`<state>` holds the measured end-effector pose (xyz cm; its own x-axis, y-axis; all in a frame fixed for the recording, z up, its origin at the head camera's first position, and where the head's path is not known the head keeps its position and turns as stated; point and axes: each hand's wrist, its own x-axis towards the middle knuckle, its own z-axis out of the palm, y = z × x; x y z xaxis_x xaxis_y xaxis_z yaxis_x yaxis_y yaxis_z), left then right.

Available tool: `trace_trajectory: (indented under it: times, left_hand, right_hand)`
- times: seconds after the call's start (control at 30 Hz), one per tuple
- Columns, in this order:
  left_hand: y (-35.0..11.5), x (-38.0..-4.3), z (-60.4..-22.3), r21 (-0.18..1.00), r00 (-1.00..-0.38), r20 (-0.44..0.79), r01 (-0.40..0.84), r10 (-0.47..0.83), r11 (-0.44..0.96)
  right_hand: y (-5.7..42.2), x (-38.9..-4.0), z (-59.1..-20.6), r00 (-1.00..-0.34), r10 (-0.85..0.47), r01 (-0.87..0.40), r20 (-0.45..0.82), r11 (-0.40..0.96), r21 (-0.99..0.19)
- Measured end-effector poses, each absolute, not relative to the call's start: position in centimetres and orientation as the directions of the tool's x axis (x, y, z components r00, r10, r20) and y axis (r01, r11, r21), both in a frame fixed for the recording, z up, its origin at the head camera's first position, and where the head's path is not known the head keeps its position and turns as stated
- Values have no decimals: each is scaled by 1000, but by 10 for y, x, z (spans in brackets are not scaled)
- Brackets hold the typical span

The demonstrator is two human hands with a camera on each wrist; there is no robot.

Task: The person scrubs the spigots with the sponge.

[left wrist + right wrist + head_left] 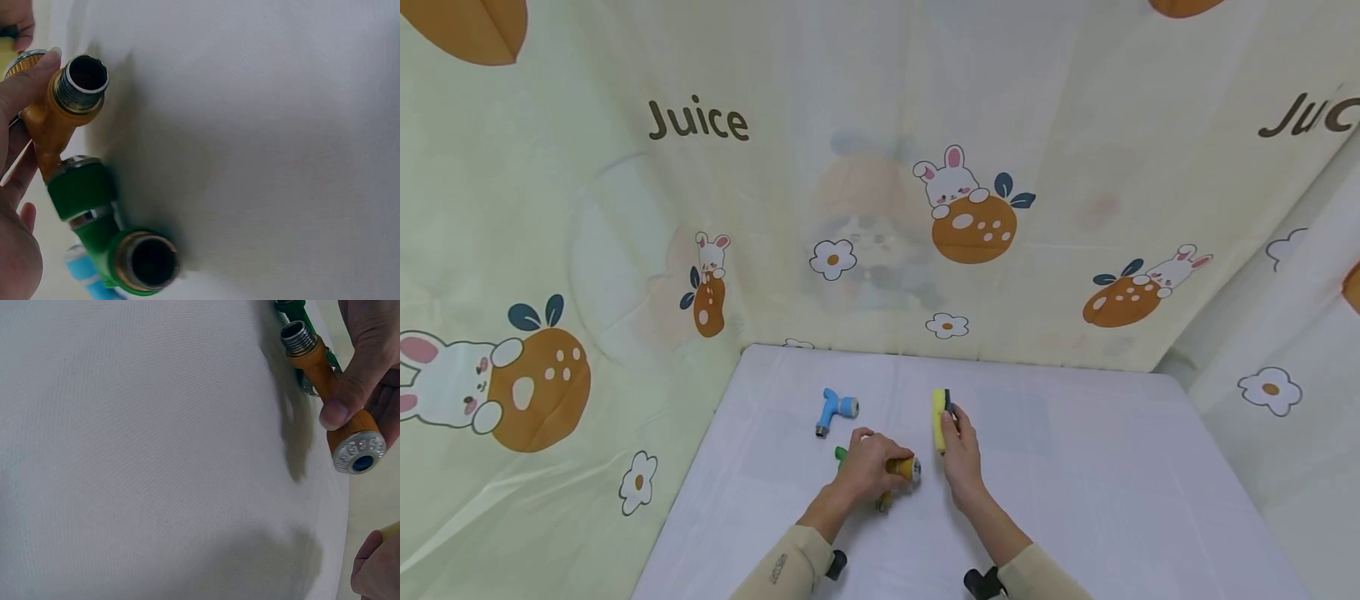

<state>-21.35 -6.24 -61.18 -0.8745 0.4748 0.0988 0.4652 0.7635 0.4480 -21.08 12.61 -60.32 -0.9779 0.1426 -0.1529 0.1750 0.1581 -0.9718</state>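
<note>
My left hand (867, 467) grips an orange-yellow tap (906, 468) by its round ridged handle, thumb and fingers on either side. The threaded end of the tap (80, 94) shows in the left wrist view. Close beside it is a green tap (84, 190), mostly hidden behind the left hand in the head view. To the right, my right hand (961, 462) holds a yellow sponge (937, 421) with a dark backing, upright between thumb and fingers. The sponge is apart from the orange-yellow tap. Only part of the right hand (378, 569) appears in the right wrist view.
A blue tap (831, 410) lies on the white-covered table (1097, 483), beyond the left hand. A cream curtain (865, 108) printed with rabbits and oranges hangs behind the table's far edge and along both sides.
</note>
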Motion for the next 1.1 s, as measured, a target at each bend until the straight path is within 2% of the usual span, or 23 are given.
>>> trace_trajectory:
  times: [0.5, 0.7, 0.8, 0.9, 1.0, 1.1]
  left_hand:
    - [-69, -216, -631, 397, -895, 40, 422, 444, 815]
    - [-76, -222, -628, 499, -898, 33, 395, 438, 772]
    - [-80, -228, -623, 552, -931, 108, 348, 349, 758]
    - [-84, -239, -621, 551, -973, 167, 228, 162, 803]
    - [-89, -250, -622, 534, -993, 119, 47, -20, 844]
    - [-94, -257, -623, 508, -994, 15, -88, -111, 857]
  right_hand:
    - [124, -206, -600, -986, 131, 123, -102, 165, -979]
    - [125, -207, -600, -985, 136, 129, -108, 161, -978]
    - [126, -208, -602, -984, 141, 129, -106, 163, -978]
    - [127, -210, -605, -983, 152, 128, -103, 167, -978]
    - [126, -210, -607, -981, 169, 121, -91, 178, -977]
    - [126, -210, -607, -980, 181, 119, -85, 181, -976]
